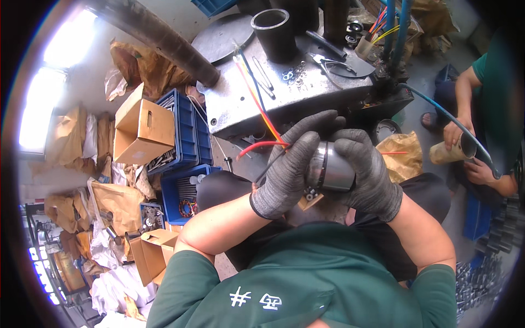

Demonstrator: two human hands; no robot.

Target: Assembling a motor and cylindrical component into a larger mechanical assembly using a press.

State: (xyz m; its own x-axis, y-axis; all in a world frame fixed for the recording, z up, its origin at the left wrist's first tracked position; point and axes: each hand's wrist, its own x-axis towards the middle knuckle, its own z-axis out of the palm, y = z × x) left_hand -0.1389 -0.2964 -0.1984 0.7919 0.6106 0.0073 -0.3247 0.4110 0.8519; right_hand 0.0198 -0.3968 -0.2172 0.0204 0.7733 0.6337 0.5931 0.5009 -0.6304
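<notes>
Above my lap, a shiny metal cylinder point(334, 174) with a dark band round it sits between my two gloved hands. My left hand point(287, 177), in a grey knit glove, is closed against its left side. On the other side, my right hand point(372, 180), gloved the same way, wraps the cylinder with curled fingers. A red wire point(262, 146) sticks out past my left hand, and yellow-orange wires point(269, 123) run up from there over the bench edge. Small round metal parts point(311, 195) show at the cylinder's lower left. My fingertips on the far side are partly hidden.
The metal bench point(232, 112) ahead carries a short thick pipe point(280, 46), pliers point(322, 61), tweezers point(263, 75) and small rings point(298, 76). Blue crates point(187, 134) and a cardboard box point(156, 128) stand left. At right, another person's hand point(458, 133) holds a tube point(442, 153).
</notes>
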